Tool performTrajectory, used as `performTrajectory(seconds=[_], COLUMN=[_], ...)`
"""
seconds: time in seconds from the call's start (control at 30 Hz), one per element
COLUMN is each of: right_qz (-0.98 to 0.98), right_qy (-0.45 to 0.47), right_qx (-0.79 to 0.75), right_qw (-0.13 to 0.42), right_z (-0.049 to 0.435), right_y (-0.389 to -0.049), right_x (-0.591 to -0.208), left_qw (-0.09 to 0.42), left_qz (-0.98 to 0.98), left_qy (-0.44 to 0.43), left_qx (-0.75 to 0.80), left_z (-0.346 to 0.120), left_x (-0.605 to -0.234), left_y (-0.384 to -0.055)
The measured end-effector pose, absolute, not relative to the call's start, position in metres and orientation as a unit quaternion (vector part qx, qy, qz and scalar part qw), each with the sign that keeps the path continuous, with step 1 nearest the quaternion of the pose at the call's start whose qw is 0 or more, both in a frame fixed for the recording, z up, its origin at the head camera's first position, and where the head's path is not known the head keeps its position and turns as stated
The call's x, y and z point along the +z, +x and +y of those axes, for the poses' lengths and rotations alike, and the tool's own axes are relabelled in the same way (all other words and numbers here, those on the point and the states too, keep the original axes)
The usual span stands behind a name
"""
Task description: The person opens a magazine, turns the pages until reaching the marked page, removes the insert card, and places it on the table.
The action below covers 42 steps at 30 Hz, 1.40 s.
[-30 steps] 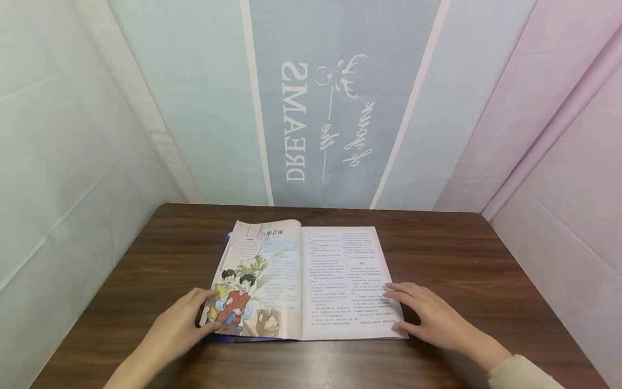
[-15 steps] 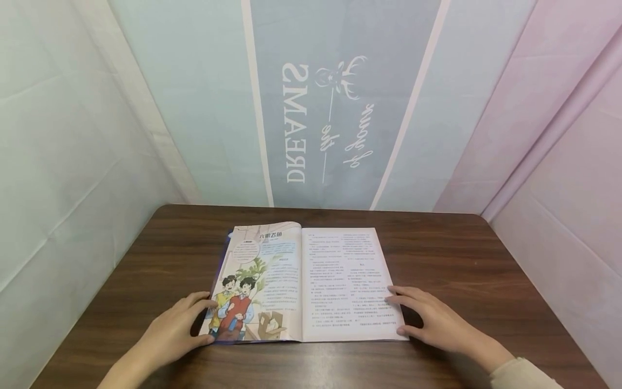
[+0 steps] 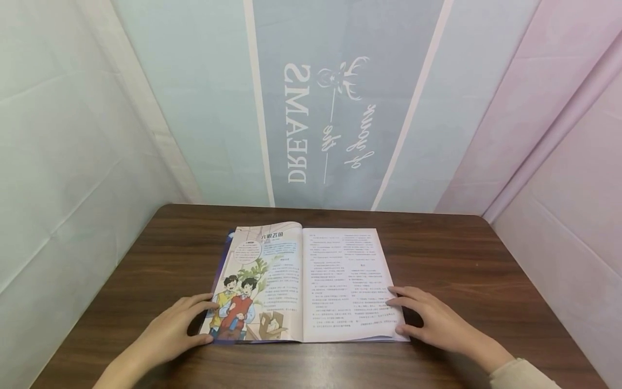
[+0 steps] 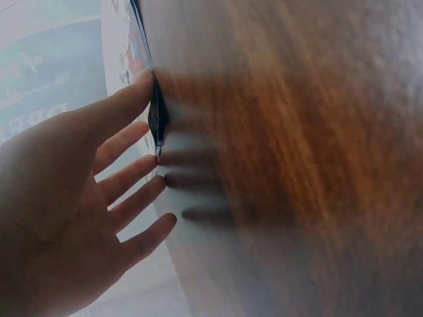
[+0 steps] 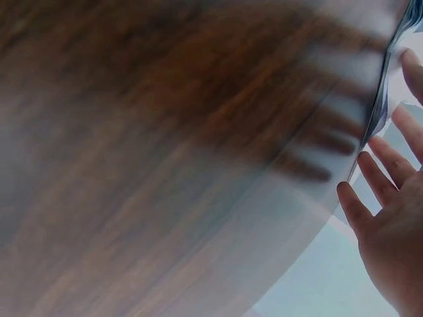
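Holding the magazine (image 3: 305,285) flat at lower centre likely wants light contact. Left hand (image 3: 172,326) and right hand (image 3: 434,322) lie loosely spread at its edges, gripping nothing.

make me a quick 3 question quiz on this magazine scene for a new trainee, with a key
1. True or false: the magazine lies open on the wooden table.

2. Multiple choice: seen in the head view, on which page is the colour drawing of two figures?
A. Right
B. Left
C. Both

3. Fill the gap: in the head view, no sleeve shows behind the left hand, but a pale sleeve shows behind the ____ hand.

Key:
1. True
2. B
3. right
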State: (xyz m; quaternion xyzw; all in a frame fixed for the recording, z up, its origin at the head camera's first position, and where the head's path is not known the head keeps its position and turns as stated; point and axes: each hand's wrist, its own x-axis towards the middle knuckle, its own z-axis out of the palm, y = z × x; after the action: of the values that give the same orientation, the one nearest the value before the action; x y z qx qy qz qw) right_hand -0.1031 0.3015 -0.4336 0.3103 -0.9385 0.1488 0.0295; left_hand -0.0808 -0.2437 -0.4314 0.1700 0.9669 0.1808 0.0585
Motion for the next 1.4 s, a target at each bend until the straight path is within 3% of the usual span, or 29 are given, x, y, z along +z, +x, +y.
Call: performTrajectory(seconds=[0.3,0.53,0.83,1.07,1.4], right_qz=[-0.925,-0.925,-0.914,-0.925,-0.928], right_qy=[0.326,0.316,0.326,0.306,0.306], right_qx=[0.183,0.194,0.209,0.213,0.213], right_qw=[0.071,0.087,0.125,0.069,0.014], right_z=[0.295,0.287,0.272,0.263,0.284], right_y=[-0.111,-0.121,-0.139,-0.141,-0.124], right_x=[-0.428,-0.42,-0.394,-0.394,-0.412], left_qw=[0.069,0.049,-0.069,-0.097,-0.066], left_qz=[0.969,0.977,0.964,0.954,0.953], left_qy=[0.164,0.168,0.203,0.228,0.237], left_qx=[0.174,0.119,0.155,0.172,0.175], left_z=[-0.241,-0.23,-0.193,-0.162,-0.157], left_x=[-0.429,-0.422,-0.411,-0.408,-0.413], left_y=[-0.079,-0.075,-0.082,-0.094,-0.092])
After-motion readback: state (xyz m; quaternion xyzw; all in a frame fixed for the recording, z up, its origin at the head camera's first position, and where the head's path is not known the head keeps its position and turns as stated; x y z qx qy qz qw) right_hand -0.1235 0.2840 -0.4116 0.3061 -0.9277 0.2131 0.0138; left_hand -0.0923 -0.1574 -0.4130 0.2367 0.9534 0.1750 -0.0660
